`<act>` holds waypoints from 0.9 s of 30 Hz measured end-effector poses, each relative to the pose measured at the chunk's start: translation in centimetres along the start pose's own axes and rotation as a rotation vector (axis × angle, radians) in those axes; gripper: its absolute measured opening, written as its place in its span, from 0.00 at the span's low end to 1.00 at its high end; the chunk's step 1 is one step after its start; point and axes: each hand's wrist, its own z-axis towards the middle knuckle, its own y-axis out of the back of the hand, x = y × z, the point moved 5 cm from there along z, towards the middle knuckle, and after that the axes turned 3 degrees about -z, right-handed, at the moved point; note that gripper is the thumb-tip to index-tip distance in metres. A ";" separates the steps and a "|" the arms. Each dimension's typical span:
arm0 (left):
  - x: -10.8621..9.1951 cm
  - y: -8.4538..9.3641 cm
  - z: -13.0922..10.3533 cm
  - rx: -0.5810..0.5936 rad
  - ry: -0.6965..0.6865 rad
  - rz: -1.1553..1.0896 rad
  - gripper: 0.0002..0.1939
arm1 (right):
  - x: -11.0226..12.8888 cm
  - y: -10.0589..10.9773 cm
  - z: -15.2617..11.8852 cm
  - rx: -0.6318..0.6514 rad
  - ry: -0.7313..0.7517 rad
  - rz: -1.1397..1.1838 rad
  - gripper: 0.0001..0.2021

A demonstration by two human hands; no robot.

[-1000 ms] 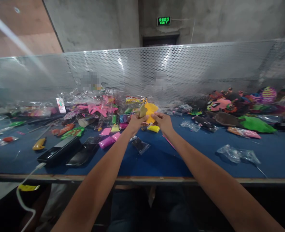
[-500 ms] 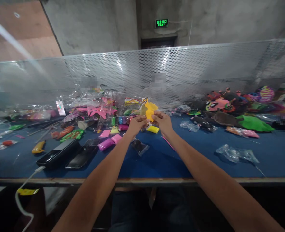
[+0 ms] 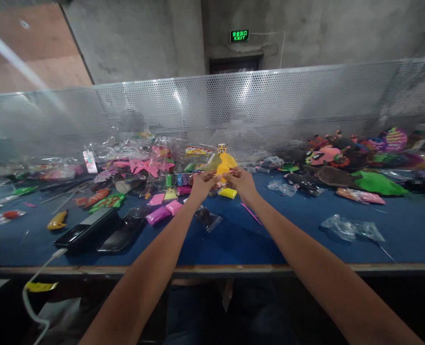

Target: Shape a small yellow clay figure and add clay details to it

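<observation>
The yellow toy figure [image 3: 225,162] is held upright over the blue desk [image 3: 230,244], its bottom pinched by the left hand [image 3: 203,187] and the right hand [image 3: 243,183], near a yellow packet [image 3: 227,193].

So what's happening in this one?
Someone sitting at a blue table is holding a small yellow figure up over it, with the left hand and right hand both gripping its lower part. A yellow packet lies on the table just nearer the person, with a black packet closer still and a pink stick beside the right forearm.
</observation>
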 end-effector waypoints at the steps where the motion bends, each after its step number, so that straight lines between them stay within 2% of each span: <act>1: 0.1 -0.1 0.0 0.010 0.017 0.012 0.23 | 0.0 0.0 0.1 0.001 0.021 -0.026 0.22; 4: 0.1 -0.2 -0.1 0.024 0.017 0.039 0.20 | -0.3 -0.1 0.3 0.007 0.047 -0.058 0.23; 10: 0.0 -0.2 -0.1 0.000 -0.001 0.019 0.17 | -0.9 -0.2 0.5 0.003 -0.001 -0.038 0.21; 15: 0.1 0.0 -0.1 -0.053 0.014 0.008 0.18 | -0.4 -0.1 0.3 -0.013 0.031 -0.034 0.20; 23: 0.4 -0.1 -0.4 -0.055 0.076 -0.143 0.21 | -0.3 0.0 0.5 -0.007 0.043 -0.053 0.20; 27: 0.1 -0.1 -0.6 -0.078 0.027 -0.100 0.21 | -0.3 0.1 0.5 -0.022 0.048 -0.093 0.20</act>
